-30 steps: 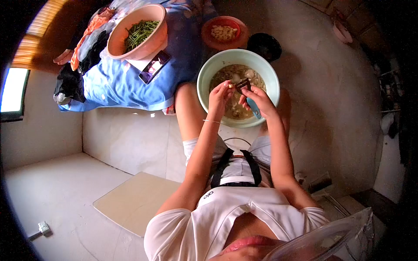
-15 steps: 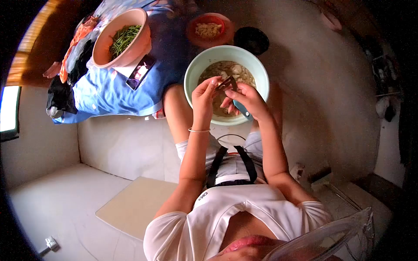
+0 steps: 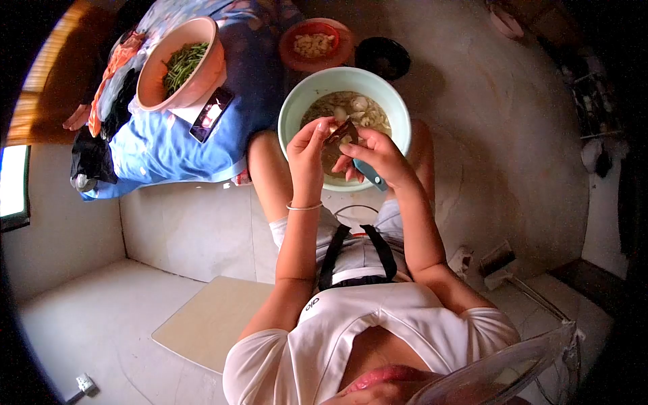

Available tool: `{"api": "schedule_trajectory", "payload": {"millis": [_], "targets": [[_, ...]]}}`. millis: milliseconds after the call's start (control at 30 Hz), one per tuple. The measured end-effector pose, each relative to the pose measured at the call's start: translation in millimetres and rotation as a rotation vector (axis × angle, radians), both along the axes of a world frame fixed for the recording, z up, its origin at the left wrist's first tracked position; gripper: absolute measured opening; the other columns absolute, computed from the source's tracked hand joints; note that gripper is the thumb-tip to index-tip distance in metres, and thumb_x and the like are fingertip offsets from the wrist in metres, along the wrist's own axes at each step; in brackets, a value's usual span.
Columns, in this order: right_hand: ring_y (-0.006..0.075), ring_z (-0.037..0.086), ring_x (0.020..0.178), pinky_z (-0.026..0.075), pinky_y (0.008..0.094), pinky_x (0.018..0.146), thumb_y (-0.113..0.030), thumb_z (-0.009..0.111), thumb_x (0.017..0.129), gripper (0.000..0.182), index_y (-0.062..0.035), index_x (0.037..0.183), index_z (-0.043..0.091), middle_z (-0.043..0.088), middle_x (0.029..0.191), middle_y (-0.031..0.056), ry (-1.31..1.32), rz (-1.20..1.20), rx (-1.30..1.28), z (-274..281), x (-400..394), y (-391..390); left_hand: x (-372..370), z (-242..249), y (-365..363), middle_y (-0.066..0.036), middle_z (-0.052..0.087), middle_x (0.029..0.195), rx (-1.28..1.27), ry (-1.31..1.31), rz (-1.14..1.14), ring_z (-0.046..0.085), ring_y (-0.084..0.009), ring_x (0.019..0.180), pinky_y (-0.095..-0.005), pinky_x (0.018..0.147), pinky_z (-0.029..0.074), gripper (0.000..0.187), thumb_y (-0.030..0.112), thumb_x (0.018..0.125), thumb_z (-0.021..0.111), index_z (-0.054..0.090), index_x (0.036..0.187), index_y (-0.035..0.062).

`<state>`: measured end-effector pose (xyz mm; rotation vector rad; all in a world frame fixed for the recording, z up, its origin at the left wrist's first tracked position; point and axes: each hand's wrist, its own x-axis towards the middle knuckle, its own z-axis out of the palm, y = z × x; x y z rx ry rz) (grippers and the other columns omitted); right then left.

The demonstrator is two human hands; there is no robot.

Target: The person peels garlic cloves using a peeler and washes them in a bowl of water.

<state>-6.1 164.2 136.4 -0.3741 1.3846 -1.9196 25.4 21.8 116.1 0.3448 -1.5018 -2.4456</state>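
Over a pale green basin (image 3: 403, 125), my right hand (image 3: 388, 158) is closed around the teal handle of a small knife (image 3: 370, 175). Its dark, shiny blade points up and left toward my left hand (image 3: 307, 152). The left fingertips are pinched together at the blade, on a small pale piece that looks like a garlic clove (image 3: 333, 127), mostly hidden by the fingers. Below both hands, cloudy water (image 3: 331, 108) in the basin holds pale cloves and loose skins. The basin stands between my knees.
Beyond the basin are a red bowl (image 3: 335, 42) of pale cloves and a black bowl (image 3: 388, 75). On the blue bedding (image 3: 169, 148) at left rest a pink basin (image 3: 150, 88) of green beans and a phone (image 3: 211, 116). A beige board (image 3: 209, 317) lies lower left.
The view has shifted slightly, so the basin and bowls appear a little further left. The knife blade has turned between my hands and shows its flat side more. Both hands keep their hold.
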Motion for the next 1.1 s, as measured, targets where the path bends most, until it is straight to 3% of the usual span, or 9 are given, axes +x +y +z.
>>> {"api": "schedule_trajectory", "payload": {"millis": [467, 533, 667, 733, 767, 833, 1100], "targets": [[0.0103, 0.053, 0.048, 0.040, 0.0189, 0.043, -0.017, 0.054, 0.084, 0.032, -0.0033, 0.110, 0.045, 0.062, 0.070, 0.0122, -0.063, -0.056, -0.075, 14, 5, -4, 2, 7, 4, -0.007, 0.063, 0.090, -0.093, 0.030, 0.039, 0.056, -0.0113, 0.082, -0.0214, 0.075, 0.043, 0.023, 0.016, 0.084, 0.056, 0.061, 0.093, -0.0042], [0.0137, 0.060, 0.062, 0.042, 0.0209, 0.043, -0.014, 0.054, 0.083, 0.033, -0.0029, 0.112, 0.043, 0.060, 0.082, 0.0083, -0.064, -0.040, -0.091, 13, 4, -4, 3, 10, 5, -0.008, 0.063, 0.090, -0.049, 0.026, 0.031, 0.057, -0.0115, 0.082, -0.0218, 0.075, 0.043, 0.022, 0.015, 0.084, 0.056, 0.061, 0.093, -0.0048], [0.0147, 0.062, 0.067, 0.044, 0.0215, 0.044, -0.012, 0.055, 0.082, 0.033, -0.0022, 0.111, 0.043, 0.058, 0.085, 0.0071, -0.066, -0.036, -0.101, 12, 5, -5, 2, 5, 5, -0.008, 0.062, 0.089, 0.008, 0.009, 0.044, 0.057, -0.0121, 0.082, -0.0223, 0.075, 0.044, 0.022, 0.015, 0.084, 0.056, 0.060, 0.093, -0.0049], [0.0105, 0.053, 0.047, 0.039, 0.0184, 0.042, -0.015, 0.056, 0.082, 0.032, -0.0024, 0.109, 0.043, 0.062, 0.069, 0.0133, -0.061, -0.101, -0.116, 14, 9, -8, 3, 5, 5, -0.009, 0.062, 0.089, 0.086, -0.023, 0.027, 0.057, -0.0128, 0.082, -0.0227, 0.074, 0.044, 0.021, 0.014, 0.084, 0.056, 0.061, 0.093, -0.0047], [0.0105, 0.053, 0.047, 0.039, 0.0184, 0.042, -0.015, 0.056, 0.082, 0.032, -0.0024, 0.109, 0.043, 0.062, 0.069, 0.0133, -0.061, -0.101, -0.116, 14, 8, -7, 2, 6, 5, -0.009, 0.062, 0.089, 0.086, -0.023, 0.027, 0.057, -0.0128, 0.082, -0.0227, 0.074, 0.044, 0.021, 0.014, 0.084, 0.056, 0.061, 0.093, -0.0047], [0.0141, 0.061, 0.062, 0.043, 0.0208, 0.043, -0.014, 0.055, 0.083, 0.033, -0.0022, 0.110, 0.043, 0.060, 0.082, 0.0088, -0.045, -0.054, -0.080, 12, 6, -3, 3, 5, 6, -0.009, 0.062, 0.089, 0.131, -0.042, 0.020, 0.057, -0.0135, 0.082, -0.0229, 0.074, 0.044, 0.021, 0.013, 0.084, 0.056, 0.060, 0.093, -0.0049], [0.0109, 0.055, 0.049, 0.038, 0.0189, 0.041, -0.017, 0.054, 0.084, 0.034, -0.0024, 0.112, 0.043, 0.062, 0.073, 0.0113, 0.013, -0.037, -0.051, 0, 2, 1, 0, 5, 7, -0.010, 0.062, 0.091, 0.130, -0.037, 0.003, 0.057, -0.0135, 0.083, -0.0230, 0.074, 0.045, 0.022, 0.012, 0.083, 0.057, 0.060, 0.095, -0.0057]]}}
